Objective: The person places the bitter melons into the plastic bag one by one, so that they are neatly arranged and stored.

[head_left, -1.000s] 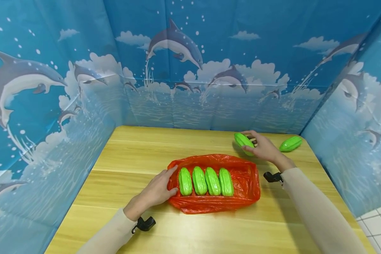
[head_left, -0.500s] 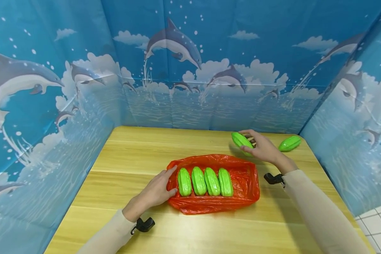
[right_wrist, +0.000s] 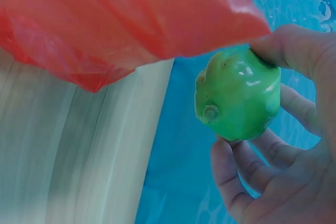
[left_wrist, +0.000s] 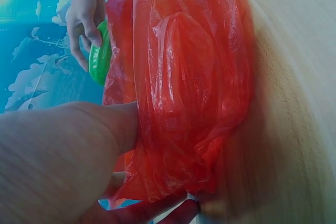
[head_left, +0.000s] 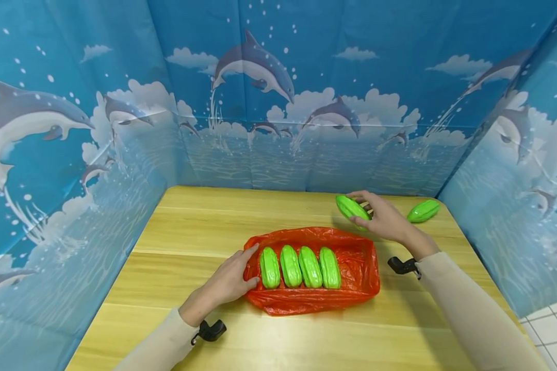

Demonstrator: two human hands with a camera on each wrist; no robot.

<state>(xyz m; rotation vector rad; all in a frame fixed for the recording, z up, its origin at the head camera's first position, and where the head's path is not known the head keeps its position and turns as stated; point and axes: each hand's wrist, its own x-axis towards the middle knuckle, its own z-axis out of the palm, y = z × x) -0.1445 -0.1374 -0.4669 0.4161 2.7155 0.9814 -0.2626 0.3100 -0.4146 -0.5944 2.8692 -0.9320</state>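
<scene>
In the head view a red plastic bag [head_left: 359,286] lies on the table with its mouth spread wide. Several glossy green ridged gourds [head_left: 291,266] lie side by side in it. My left hand [head_left: 229,275] holds the bag's left edge with thumb and fingers; some fingers show through the red film [left_wrist: 173,77] in the left wrist view. My right hand [head_left: 384,216] grips another green ridged gourd [head_left: 351,207] between thumb and fingers, beyond the bag's far right side. The right wrist view shows this gourd's rounded end [right_wrist: 239,95] close to the bag's red edge.
One more green gourd [head_left: 423,211] lies at the table's far right corner. The wooden table [head_left: 176,226] is enclosed by blue dolphin-print curtains [head_left: 278,154] at the back and both sides. White floor tiles [head_left: 554,330] show at lower right.
My right hand has drifted slightly left with the gourd it grips. My left hand stays at the bag's left edge, and the gourds in the bag have not moved.
</scene>
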